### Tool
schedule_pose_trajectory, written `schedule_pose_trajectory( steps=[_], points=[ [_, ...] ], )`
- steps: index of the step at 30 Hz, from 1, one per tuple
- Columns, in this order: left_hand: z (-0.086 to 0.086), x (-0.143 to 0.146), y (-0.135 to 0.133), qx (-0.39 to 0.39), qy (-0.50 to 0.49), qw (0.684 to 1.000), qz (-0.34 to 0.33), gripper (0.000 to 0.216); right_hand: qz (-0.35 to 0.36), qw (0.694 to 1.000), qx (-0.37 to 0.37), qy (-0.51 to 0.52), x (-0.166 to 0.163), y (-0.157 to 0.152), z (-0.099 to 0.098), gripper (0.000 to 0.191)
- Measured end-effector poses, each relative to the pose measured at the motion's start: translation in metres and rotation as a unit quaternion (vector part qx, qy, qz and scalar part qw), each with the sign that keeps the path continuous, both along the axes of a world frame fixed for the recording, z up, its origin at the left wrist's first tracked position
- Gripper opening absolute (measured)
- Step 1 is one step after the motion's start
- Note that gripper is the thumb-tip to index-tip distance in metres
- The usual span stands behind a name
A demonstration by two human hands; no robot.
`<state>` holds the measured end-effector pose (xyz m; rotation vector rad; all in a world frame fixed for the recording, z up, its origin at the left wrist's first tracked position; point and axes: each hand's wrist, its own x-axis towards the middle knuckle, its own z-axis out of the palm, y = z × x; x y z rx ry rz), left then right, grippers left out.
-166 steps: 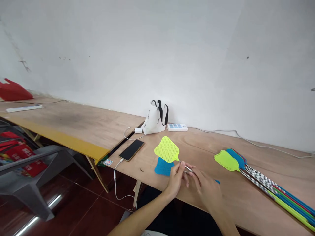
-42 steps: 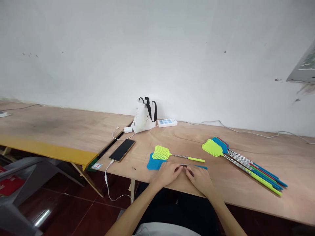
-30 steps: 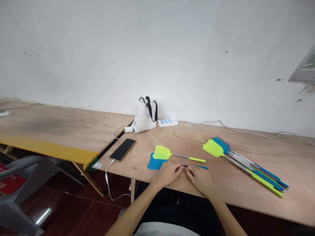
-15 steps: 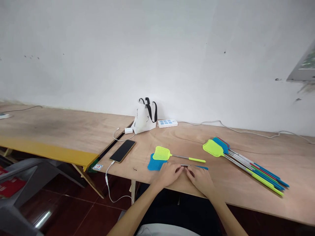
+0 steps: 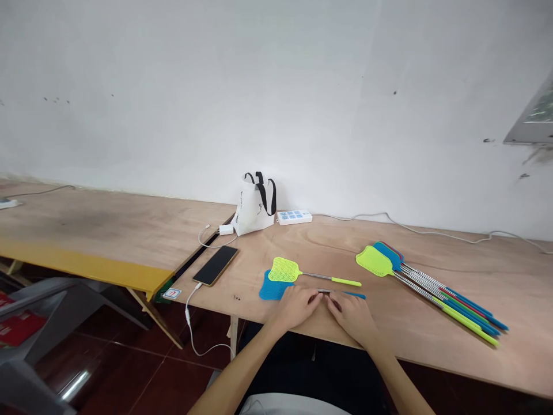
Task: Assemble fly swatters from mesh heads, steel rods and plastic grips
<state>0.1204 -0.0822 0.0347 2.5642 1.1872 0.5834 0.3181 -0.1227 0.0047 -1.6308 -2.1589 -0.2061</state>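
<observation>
A blue fly swatter (image 5: 272, 288) lies near the table's front edge, its shaft partly hidden by my hands. My left hand (image 5: 297, 305) rests palm down beside its head, fingers loosely bent over the shaft area. My right hand (image 5: 353, 312) lies the same way near the swatter's handle, fingers loosely laid. Both thumbs point inward with a small gap between them; neither hand visibly grips anything. Just beyond, a yellow-green fly swatter (image 5: 284, 270) overlaps the blue head, with its short metal shaft and handle pointing right.
On the right, several long-shafted fly swatters (image 5: 425, 288) lie in a fanned pile. A phone (image 5: 215, 266) with a white cable is at the left. Behind stand a white bag (image 5: 253, 210) and a power strip (image 5: 294, 217) by the wall. Another table (image 5: 108, 230) adjoins on the left.
</observation>
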Motion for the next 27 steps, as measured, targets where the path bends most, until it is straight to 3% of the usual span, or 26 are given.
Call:
schedule_pose_trajectory(
  steps=[27],
  points=[
    [0.0036,-0.0003,-0.0024,-0.004,0.002,1.0,0.004,0.036,0.002,1.0,0.008,0.007,-0.0004,0.0003,0.0005,0.038]
  ],
)
